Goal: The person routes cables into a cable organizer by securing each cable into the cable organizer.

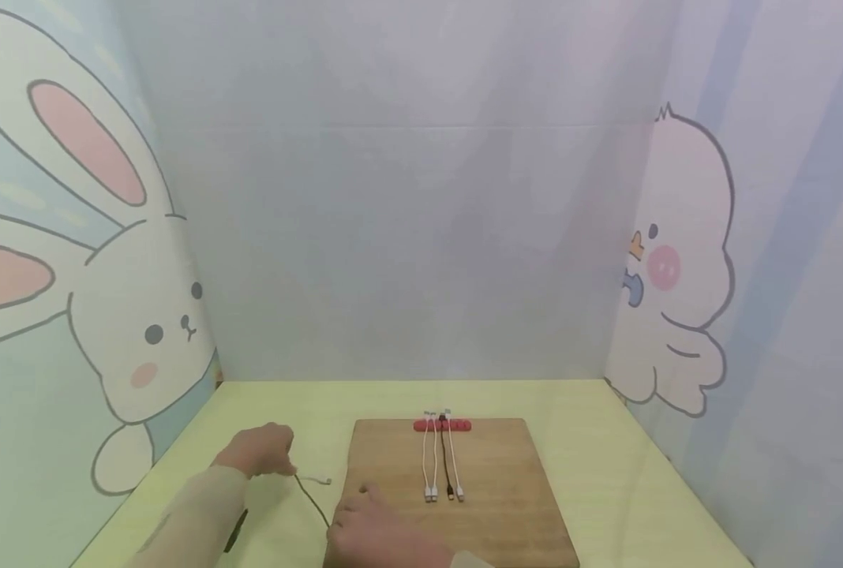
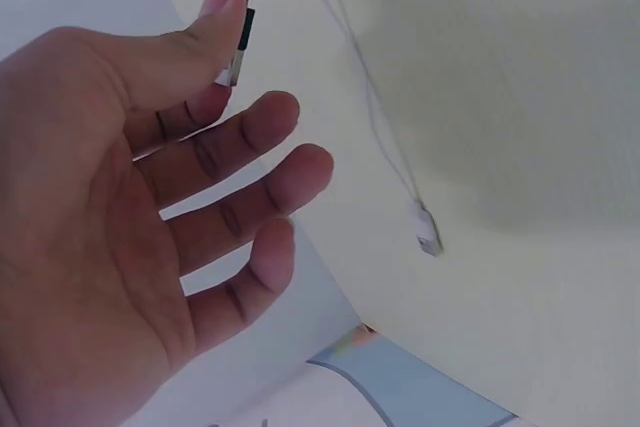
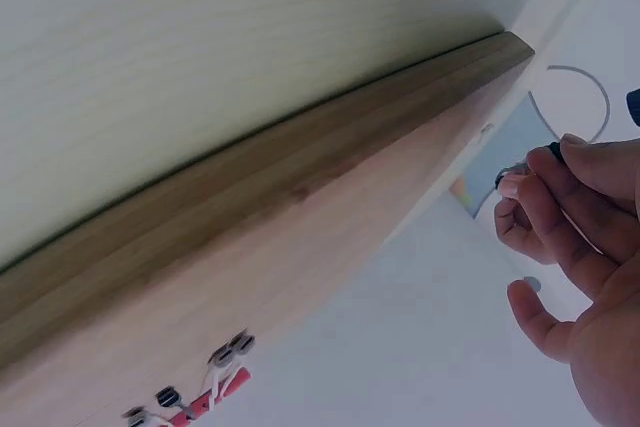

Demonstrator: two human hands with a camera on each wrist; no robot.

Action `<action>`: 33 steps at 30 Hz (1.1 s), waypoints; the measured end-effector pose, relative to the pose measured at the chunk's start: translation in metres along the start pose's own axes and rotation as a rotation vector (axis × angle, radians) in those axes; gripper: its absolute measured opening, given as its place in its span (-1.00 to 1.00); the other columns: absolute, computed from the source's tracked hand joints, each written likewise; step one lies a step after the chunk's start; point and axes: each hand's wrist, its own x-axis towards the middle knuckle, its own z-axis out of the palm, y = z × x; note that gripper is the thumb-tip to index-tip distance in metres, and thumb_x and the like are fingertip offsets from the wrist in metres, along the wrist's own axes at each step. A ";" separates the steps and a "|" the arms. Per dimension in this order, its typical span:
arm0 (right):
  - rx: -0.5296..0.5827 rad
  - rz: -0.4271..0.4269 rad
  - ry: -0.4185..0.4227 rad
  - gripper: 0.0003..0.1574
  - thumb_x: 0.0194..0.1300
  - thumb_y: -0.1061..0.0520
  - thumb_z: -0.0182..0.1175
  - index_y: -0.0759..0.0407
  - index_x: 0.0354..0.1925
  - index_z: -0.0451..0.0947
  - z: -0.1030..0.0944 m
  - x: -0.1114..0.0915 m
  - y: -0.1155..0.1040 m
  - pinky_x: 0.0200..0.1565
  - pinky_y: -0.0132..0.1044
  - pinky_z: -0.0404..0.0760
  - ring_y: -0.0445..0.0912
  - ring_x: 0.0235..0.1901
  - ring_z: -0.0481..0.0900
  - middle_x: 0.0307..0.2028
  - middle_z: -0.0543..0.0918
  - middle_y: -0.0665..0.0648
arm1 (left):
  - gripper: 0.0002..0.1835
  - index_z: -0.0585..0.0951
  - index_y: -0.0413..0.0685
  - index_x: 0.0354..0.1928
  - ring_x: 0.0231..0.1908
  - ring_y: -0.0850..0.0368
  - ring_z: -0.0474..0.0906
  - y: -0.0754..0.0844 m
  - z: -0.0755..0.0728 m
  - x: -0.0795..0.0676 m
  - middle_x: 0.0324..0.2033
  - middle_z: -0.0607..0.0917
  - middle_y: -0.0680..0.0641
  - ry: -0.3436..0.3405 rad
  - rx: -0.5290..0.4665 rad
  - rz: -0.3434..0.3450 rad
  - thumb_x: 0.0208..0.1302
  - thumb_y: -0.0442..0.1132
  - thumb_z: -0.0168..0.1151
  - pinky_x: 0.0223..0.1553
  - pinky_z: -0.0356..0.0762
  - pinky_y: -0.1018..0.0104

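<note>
A black cable (image 1: 312, 500) spans between my two hands left of the wooden board. My left hand (image 1: 261, 451) is raised over the table and pinches its black plug (image 2: 246, 31) between thumb and index finger; the other fingers are loosely bent. My right hand (image 1: 375, 532) is at the board's near left part. In the right wrist view its thumb and fingers pinch the cable's other dark end (image 3: 555, 150), mostly hidden by the fingers. A white cable (image 2: 372, 97) with a metal-tipped plug (image 2: 427, 227) lies on the table near my left hand.
The wooden board (image 1: 500, 473) bears a red cable holder (image 1: 463, 426) at its far edge. Several white cables (image 1: 455, 457) and one black cable (image 1: 445, 457) run through its slots toward me. A dark narrow thing (image 1: 235, 530) shows beside my left sleeve. Printed cloth walls surround the table.
</note>
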 end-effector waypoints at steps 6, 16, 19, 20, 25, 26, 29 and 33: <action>-0.091 0.089 -0.015 -0.88 0.21 -0.19 0.27 -0.26 -0.32 0.66 -0.010 -0.021 0.016 0.03 -0.20 0.48 -0.34 -0.29 0.46 -0.33 0.66 -0.29 | -0.68 0.51 0.00 -0.41 -0.49 0.13 0.44 0.040 -0.009 0.024 -0.50 0.56 0.05 0.096 0.069 0.070 0.03 -0.02 0.46 -0.44 0.47 0.12; -0.181 0.239 -0.021 -0.81 0.05 0.11 0.41 -0.21 -0.36 0.67 -0.015 -0.058 0.042 0.05 -0.08 0.51 -0.28 -0.30 0.53 -0.38 0.67 -0.25 | -0.68 0.46 0.05 -0.51 -0.59 0.15 0.35 0.102 -0.001 0.056 -0.62 0.48 0.08 0.243 0.128 0.089 0.02 0.00 0.43 -0.56 0.35 0.19; -0.195 0.304 -0.034 -0.84 0.05 0.10 0.40 -0.19 -0.39 0.67 -0.012 -0.069 0.049 0.04 -0.06 0.51 -0.25 -0.29 0.56 -0.39 0.68 -0.22 | -0.67 0.46 0.07 -0.49 -0.61 0.17 0.36 0.121 0.004 0.068 -0.63 0.49 0.10 0.315 0.089 0.106 0.07 0.03 0.42 -0.58 0.35 0.20; -0.187 0.331 -0.043 -0.86 0.06 0.09 0.40 -0.18 -0.38 0.67 -0.012 -0.072 0.052 0.04 -0.05 0.50 -0.24 -0.28 0.57 -0.39 0.69 -0.21 | -0.68 0.46 0.07 -0.47 -0.62 0.17 0.36 0.127 0.005 0.073 -0.63 0.50 0.10 0.341 0.074 0.117 0.08 0.02 0.41 -0.59 0.35 0.20; -0.138 0.439 -0.091 -0.86 0.05 0.11 0.41 -0.14 -0.38 0.67 -0.008 -0.087 0.065 0.05 0.03 0.46 -0.23 -0.27 0.57 -0.38 0.70 -0.18 | -0.72 0.47 0.08 -0.44 -0.67 0.20 0.32 0.157 0.013 0.092 -0.66 0.49 0.12 0.448 0.024 0.177 0.08 -0.05 0.42 -0.65 0.29 0.24; -0.121 0.454 -0.097 -0.86 0.05 0.11 0.41 -0.13 -0.38 0.67 -0.007 -0.089 0.067 0.06 0.05 0.45 -0.23 -0.28 0.57 -0.39 0.69 -0.17 | -0.73 0.47 0.08 -0.44 -0.67 0.20 0.31 0.162 0.014 0.096 -0.67 0.49 0.12 0.461 0.009 0.190 0.08 -0.08 0.43 -0.66 0.27 0.25; -0.084 0.487 -0.121 -0.87 0.04 0.12 0.42 -0.09 -0.39 0.67 -0.004 -0.095 0.072 0.07 0.11 0.46 -0.21 -0.30 0.56 -0.40 0.69 -0.14 | -0.72 0.44 0.08 -0.49 -0.68 0.21 0.31 0.178 0.018 0.105 -0.66 0.51 0.13 0.458 -0.065 0.218 0.07 -0.15 0.43 -0.65 0.23 0.28; -0.023 0.551 -0.186 -0.93 0.08 0.10 0.38 -0.08 -0.42 0.65 -0.001 -0.100 0.077 0.05 0.19 0.47 -0.15 -0.32 0.58 -0.44 0.66 -0.10 | -0.69 0.42 0.10 -0.52 -0.63 0.25 0.36 0.195 0.022 0.118 -0.61 0.58 0.15 0.452 -0.144 0.248 0.08 -0.18 0.44 -0.59 0.25 0.31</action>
